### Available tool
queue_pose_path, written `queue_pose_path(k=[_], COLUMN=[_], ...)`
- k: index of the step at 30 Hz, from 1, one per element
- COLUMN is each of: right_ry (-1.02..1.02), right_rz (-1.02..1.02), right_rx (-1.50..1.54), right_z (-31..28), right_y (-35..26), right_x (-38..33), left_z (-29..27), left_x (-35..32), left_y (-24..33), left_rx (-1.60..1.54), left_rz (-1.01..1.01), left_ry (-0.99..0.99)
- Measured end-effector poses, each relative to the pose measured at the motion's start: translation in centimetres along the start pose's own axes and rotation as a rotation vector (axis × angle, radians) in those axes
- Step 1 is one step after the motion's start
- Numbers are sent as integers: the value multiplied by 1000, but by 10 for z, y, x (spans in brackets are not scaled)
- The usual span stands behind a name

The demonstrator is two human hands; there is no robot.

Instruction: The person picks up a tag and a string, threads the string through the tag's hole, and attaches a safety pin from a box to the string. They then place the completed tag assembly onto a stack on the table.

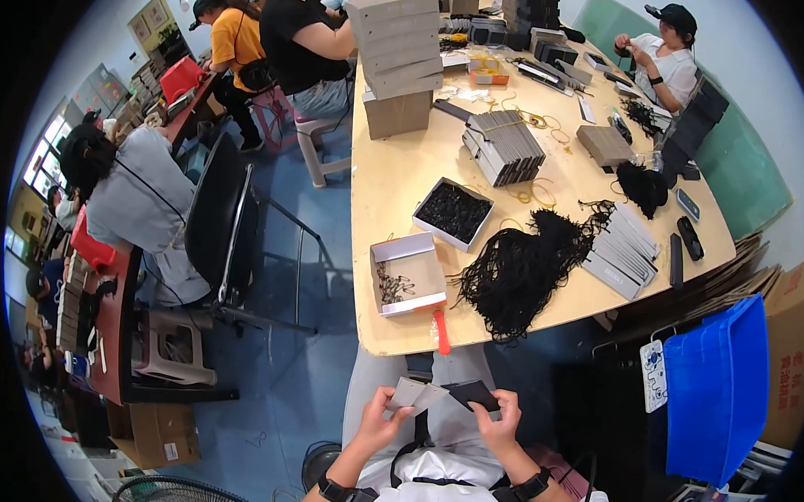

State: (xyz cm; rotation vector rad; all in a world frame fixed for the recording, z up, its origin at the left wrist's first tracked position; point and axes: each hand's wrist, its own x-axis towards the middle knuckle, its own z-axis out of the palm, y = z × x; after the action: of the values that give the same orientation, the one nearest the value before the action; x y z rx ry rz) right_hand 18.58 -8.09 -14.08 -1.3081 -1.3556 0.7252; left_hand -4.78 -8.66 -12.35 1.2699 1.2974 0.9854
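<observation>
Above my lap, just short of the table's near edge, my left hand [381, 424] pinches a light grey flat cardboard piece [409, 394], which looks like a folded sleeve. My right hand [500, 424] grips a thin black flat piece [468, 393] by its outer end. The inner ends of the two pieces come close together; whether they are joined I cannot tell. On the table in front lie a heap of black cords [527, 271] and a fan of grey flat cards [621, 252].
An open box of small wire pieces [420, 252] and a box of black bits [455, 214] stand on the table [378, 184]. Behind them is a banded card stack [505, 147]. A blue bin [716, 390] is at right, a black chair [222, 218] at left. Several people sit around.
</observation>
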Motion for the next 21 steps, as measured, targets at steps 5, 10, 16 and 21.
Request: queue_pose_path(k=[5,10,16,21], right_ry=[-30,-54,-31,13], right_rz=[80,171,251,187], right_rx=[50,84,6,52], right_z=[0,10,11,-8], right_y=[-8,-13,-6,2], right_x=[5,20,39,43], left_z=[5,8,14,25], left_x=[4,4,5,0], left_y=[5,8,23,17], left_rx=[161,228,336,300], left_rz=[91,123,84,209], left_ry=[29,48,34,88])
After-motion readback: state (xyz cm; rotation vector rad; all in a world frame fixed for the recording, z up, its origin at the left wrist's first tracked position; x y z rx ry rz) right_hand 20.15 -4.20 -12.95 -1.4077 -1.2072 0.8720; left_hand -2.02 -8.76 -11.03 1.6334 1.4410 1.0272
